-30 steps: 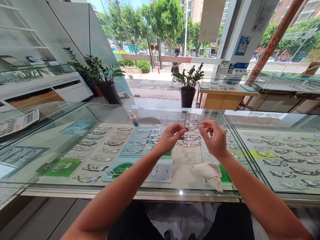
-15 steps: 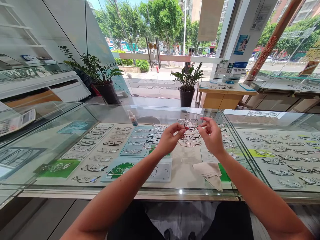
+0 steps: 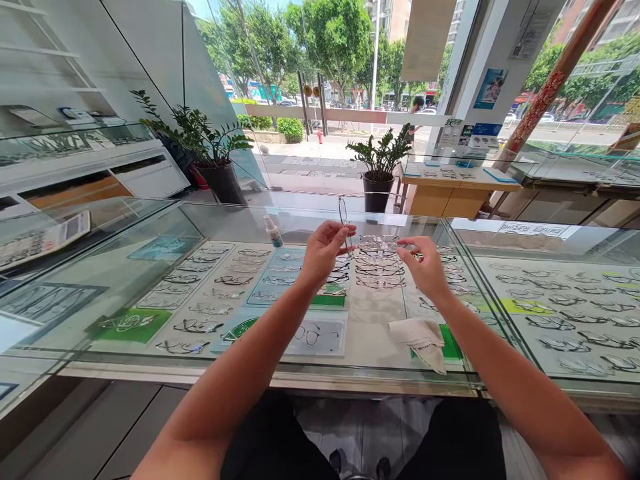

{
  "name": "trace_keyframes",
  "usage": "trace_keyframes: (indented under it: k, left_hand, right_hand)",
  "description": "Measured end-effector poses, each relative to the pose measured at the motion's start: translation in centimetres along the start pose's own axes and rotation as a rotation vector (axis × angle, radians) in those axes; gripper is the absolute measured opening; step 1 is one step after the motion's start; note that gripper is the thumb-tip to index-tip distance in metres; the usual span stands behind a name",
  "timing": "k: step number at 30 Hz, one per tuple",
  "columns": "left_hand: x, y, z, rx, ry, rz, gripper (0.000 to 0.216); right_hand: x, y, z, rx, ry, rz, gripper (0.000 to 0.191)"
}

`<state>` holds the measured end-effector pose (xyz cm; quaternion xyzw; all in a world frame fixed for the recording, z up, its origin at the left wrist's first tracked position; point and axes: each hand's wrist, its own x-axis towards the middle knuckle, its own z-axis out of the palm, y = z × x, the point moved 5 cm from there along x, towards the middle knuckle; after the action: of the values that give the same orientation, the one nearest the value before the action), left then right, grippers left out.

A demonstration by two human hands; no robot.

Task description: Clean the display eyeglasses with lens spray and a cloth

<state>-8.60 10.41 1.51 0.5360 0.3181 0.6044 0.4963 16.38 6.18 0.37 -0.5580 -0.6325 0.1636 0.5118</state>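
Note:
My left hand is raised over the glass counter and pinches a thin metal pair of glasses, which stands on edge above its fingertips. My right hand hovers a little to the right, apart from the glasses. Its fingers are loosely spread and nothing shows in them. A folded grey cleaning cloth lies on the glass below my right wrist. A small spray bottle stands on the counter left of my left hand.
Under the glass lie several rows of spectacle frames on trays. A calculator sits on the left counter. Two potted plants stand beyond the counter before the glass shopfront. Another showcase adjoins on the right.
My left hand has lifted the glasses up and to the left. My right hand has let go of them and dropped slightly. The camera view has shifted a little.

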Motion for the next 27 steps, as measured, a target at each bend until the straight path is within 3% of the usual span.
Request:
trace_keyframes:
  k: [3,6,10,17,27]
  left_hand:
    - [0.2,0.3,1.0,0.049,-0.072,0.033,0.043]
    - [0.8,1.1,2.7,0.076,-0.121,0.062,0.042]
    - [2.2,2.9,5.0,0.080,-0.180,0.048,0.045]
    - [4.1,6.2,7.5,0.018,-0.222,0.025,0.039]
    - [5.6,8.8,8.6,0.006,-0.343,0.072,0.038]
  right_hand:
    - [-0.2,-3.0,-0.4,-0.124,0.077,-0.239,0.036]
    - [0.4,-5.6,0.8,-0.072,-0.086,-0.351,0.038]
    - [3.1,-7.4,1.2,0.064,-0.148,-0.337,0.035]
    - [6.6,-9.7,-0.8,0.314,-0.260,-0.262,0.037]
    - [8.4,-12.3,-3.1,0.370,-0.158,-0.153,0.022]
